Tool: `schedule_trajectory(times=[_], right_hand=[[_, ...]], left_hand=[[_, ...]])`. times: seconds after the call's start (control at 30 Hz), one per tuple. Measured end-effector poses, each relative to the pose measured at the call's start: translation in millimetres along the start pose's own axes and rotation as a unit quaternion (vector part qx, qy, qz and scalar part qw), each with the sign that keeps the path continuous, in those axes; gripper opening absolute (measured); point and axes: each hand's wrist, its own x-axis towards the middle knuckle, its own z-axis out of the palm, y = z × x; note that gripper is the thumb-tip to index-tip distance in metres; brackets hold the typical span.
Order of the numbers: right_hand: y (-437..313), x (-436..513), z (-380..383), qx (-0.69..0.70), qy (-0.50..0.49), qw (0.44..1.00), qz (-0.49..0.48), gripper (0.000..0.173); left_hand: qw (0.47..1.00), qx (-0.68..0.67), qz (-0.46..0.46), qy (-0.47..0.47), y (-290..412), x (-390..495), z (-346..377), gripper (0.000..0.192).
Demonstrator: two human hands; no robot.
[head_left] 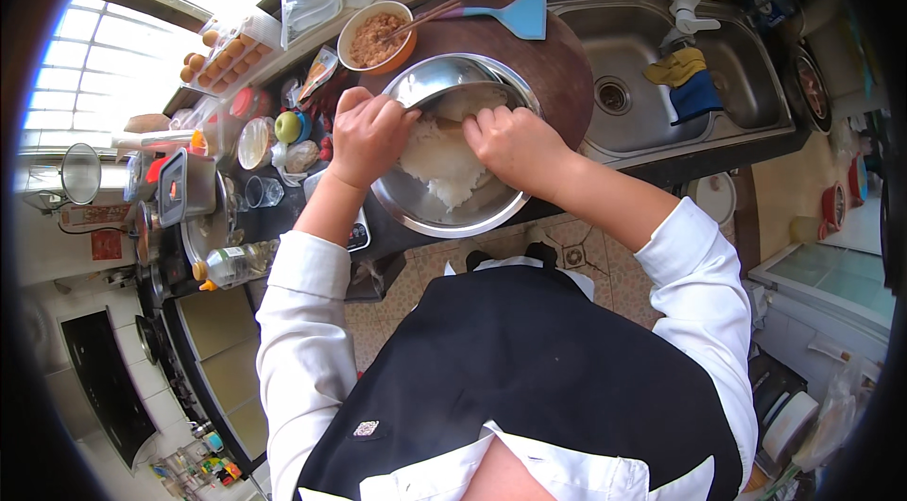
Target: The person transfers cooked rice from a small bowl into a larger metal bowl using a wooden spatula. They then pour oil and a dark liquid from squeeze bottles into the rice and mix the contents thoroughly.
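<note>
A smaller steel bowl (446, 76) is tilted on its side over a wide steel basin (418, 219), its opening facing me. My left hand (370, 136) grips the near left of the tilted bowl's rim. White, sticky food that looks like cooked rice (443, 161) lies in a clump in the basin, and more clings inside the smaller bowl. My right hand (517, 147) is at the bowl's mouth, its fingers closed on a flat brownish piece (448, 124), mostly hidden. What that piece is cannot be made out.
Beneath the basin is a round dark-brown board (570, 69). On it rest an orange bowl of minced filling (375, 40) with chopsticks and a light-blue spatula (523, 16). A double sink (638, 125) is at right. Eggs (227, 58), an oil bottle (234, 264) and a scale (360, 228) stand left.
</note>
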Motion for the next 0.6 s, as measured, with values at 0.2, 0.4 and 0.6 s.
schedule_trajectory(times=[0.2,0.4,0.6], right_hand=[[-0.9,-35.2,-34.9,-0.001,-0.055,0.998,0.026,0.03],[9.7,-36.1,-69.8,-0.072,0.035,0.989,0.123,0.014],[7.5,-5.7,-10.5,-0.051,-0.006,0.972,0.231,0.028]], left_hand=[[1.0,0.003,0.0,0.014,-6.3,1.1,0.2,0.024],[0.999,0.028,0.034,-0.027,0.6,18.3,-16.1,0.023],[0.999,0.029,-0.008,-0.021,15.0,23.7,-24.4,0.022]])
